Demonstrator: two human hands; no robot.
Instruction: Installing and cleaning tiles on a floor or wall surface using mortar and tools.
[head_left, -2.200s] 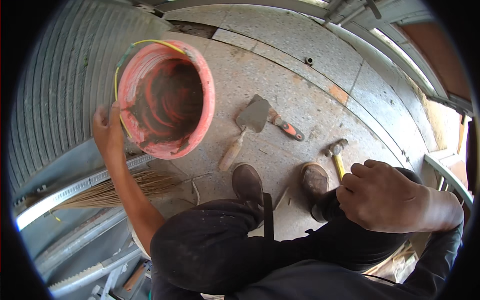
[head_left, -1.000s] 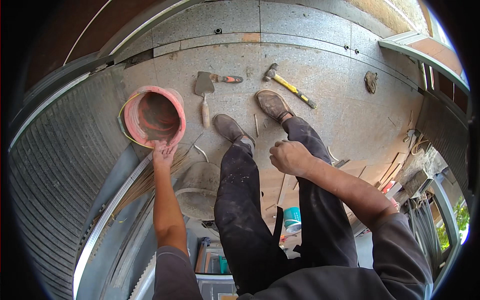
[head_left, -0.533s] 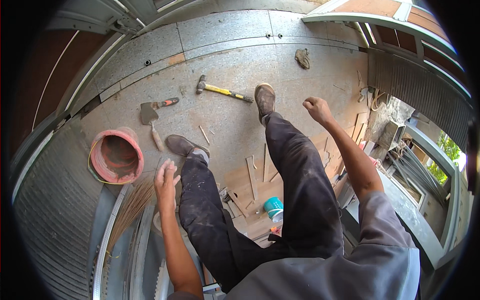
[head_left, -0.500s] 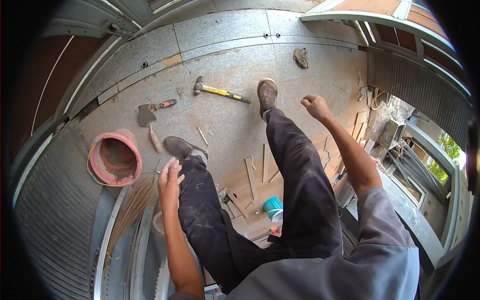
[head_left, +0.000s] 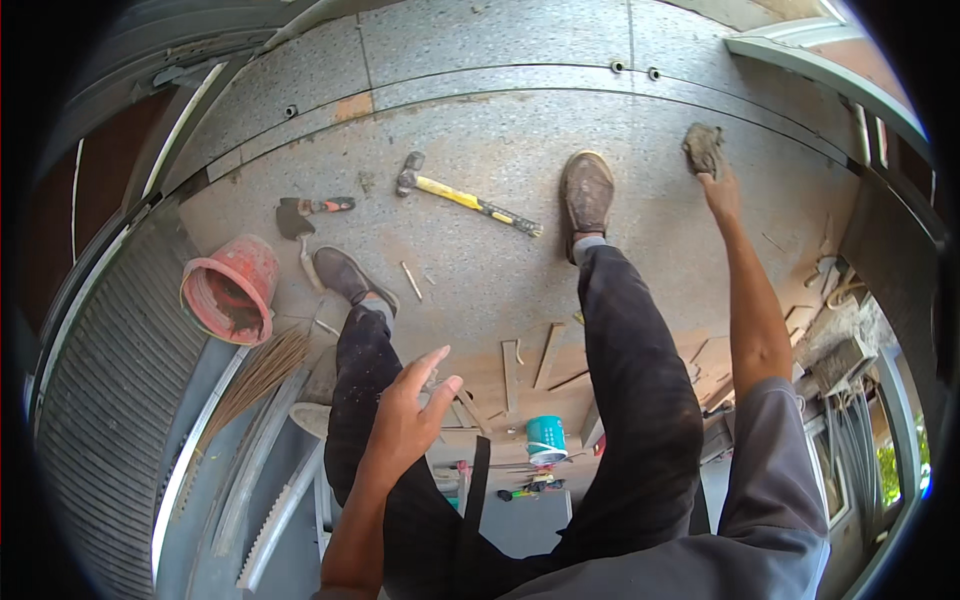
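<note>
A crumpled grey-brown rag (head_left: 704,147) lies on the speckled floor at the far right. My right hand (head_left: 720,192) reaches out to it, fingers closed at the rag's near edge, the fingertips partly hidden by it. Over my left thigh, my left hand (head_left: 408,418) is held in the air with its fingers stretched and thumb apart; it holds nothing. Between my feet and the far floor strip lies a hammer (head_left: 462,196) with a yellow and black handle.
At the left are a red bucket (head_left: 238,290), a scraper (head_left: 320,205), a trowel (head_left: 297,225) and a twig broom (head_left: 262,368). A teal tub (head_left: 546,440) stands behind my legs, near wooden strips (head_left: 548,356). Metal frames border both sides.
My right hand has extended forward and right onto the rag. My left hand has moved right and inward over my thigh. The view has shifted, leaning closer to the floor.
</note>
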